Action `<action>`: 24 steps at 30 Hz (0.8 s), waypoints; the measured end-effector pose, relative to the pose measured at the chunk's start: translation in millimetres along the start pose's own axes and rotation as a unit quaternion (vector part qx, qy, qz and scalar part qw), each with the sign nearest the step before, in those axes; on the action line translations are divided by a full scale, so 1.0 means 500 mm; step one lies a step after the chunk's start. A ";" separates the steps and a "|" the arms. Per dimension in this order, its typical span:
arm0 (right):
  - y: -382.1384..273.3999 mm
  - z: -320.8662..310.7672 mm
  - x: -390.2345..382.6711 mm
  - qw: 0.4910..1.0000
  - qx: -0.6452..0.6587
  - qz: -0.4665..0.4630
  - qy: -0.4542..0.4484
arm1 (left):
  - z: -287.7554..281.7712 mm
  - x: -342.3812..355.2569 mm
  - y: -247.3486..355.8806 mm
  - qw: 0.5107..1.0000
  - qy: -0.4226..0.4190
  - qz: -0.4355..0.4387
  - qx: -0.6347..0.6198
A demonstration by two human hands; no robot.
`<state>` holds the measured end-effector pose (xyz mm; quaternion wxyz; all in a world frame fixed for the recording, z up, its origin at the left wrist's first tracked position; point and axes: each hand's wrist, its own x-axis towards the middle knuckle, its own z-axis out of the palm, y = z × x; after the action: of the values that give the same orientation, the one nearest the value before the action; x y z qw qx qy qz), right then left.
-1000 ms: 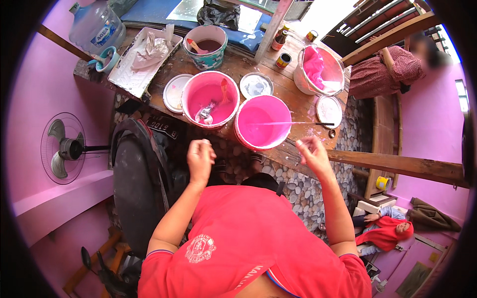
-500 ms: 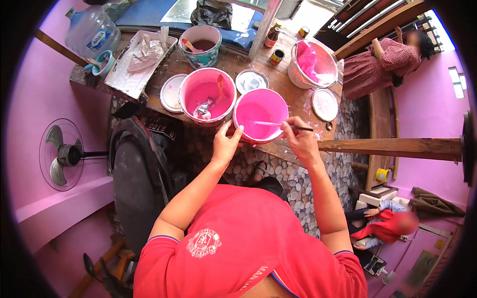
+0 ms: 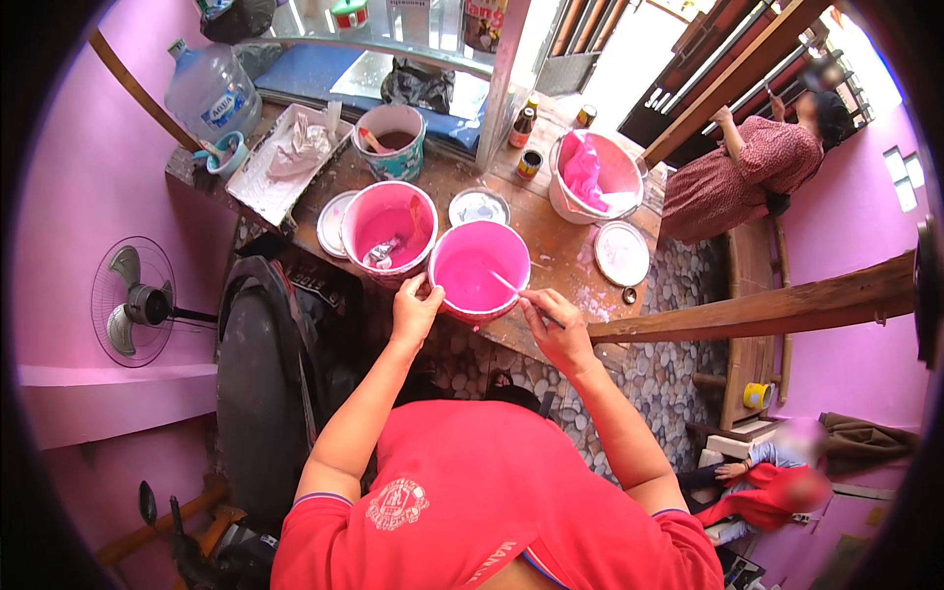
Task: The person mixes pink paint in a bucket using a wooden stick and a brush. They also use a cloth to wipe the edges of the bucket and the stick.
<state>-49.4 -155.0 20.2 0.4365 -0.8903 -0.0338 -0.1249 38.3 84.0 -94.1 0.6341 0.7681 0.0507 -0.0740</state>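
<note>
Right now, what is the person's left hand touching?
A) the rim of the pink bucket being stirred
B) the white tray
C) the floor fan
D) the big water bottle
A: the left hand grips the near rim of the pink bucket while the right hand holds a stick in its paint.

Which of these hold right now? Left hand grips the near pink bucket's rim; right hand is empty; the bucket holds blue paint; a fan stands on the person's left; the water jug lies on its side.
1. The left hand grips the rim of the near pink bucket: true.
2. The right hand is empty: false, it holds a thin stick that reaches into the bucket.
3. The bucket holds blue paint: false, the paint is pink.
4. A fan stands on the person's left: true.
5. The water jug lies on its side: false, it stands upright.
</note>
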 end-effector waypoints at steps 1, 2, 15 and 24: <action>0.003 -0.001 0.001 1.000 -0.005 -0.010 0.005 | 0.002 0.005 -0.007 1.000 -0.002 -0.003 -0.014; 0.004 -0.002 0.004 1.000 -0.011 -0.020 0.010 | 0.000 0.010 -0.014 1.000 -0.004 -0.006 -0.028; 0.020 -0.031 0.019 0.999 0.012 0.012 0.048 | 0.085 0.009 0.016 0.996 0.053 -0.049 -0.059; -0.023 -0.039 0.029 0.999 0.003 -0.016 0.051 | 0.033 0.002 0.004 0.995 -0.004 -0.015 -0.102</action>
<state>-41.2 -163.8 44.0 0.4383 -0.8807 -0.0262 -0.1776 38.8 67.4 -95.3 0.7078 0.6985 0.0669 -0.0814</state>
